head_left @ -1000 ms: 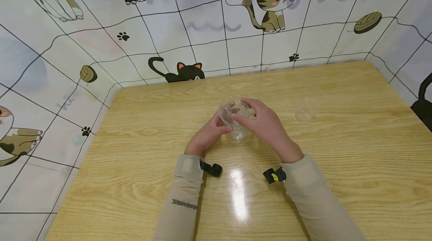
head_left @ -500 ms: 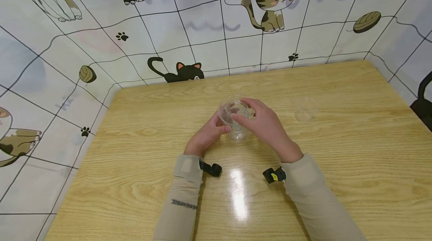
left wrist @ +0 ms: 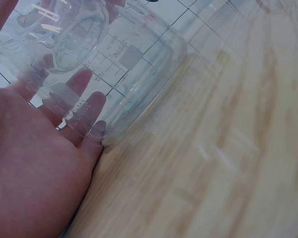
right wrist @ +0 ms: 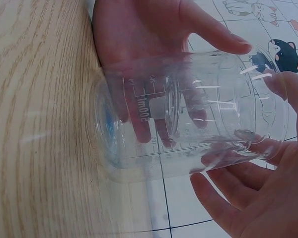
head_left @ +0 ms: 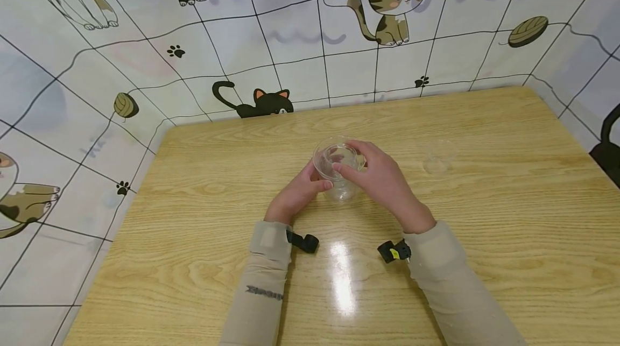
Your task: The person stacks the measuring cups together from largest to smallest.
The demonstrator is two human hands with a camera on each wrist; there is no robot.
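Note:
A large clear glass beaker [head_left: 342, 194] with a 500 ml mark stands upright on the wooden table. Inside its upper part is a smaller clear beaker [right wrist: 175, 111], its base above the large one's bottom. My left hand [head_left: 301, 190] holds the large beaker from the left, thumb in front and fingers spread behind the glass. From the right, my right hand [head_left: 382, 179] pinches the smaller beaker near the rim, thumb over the mouth and the other fingers around the far side. Glare and transparency blur exactly where its fingertips touch.
Another clear glass-like vessel [head_left: 438, 157] stands on the table [head_left: 508, 217] to the right, faint against the wood. A cat-patterned wall covering [head_left: 300, 77] rises behind the table. Black wrist cameras sit at both cuffs.

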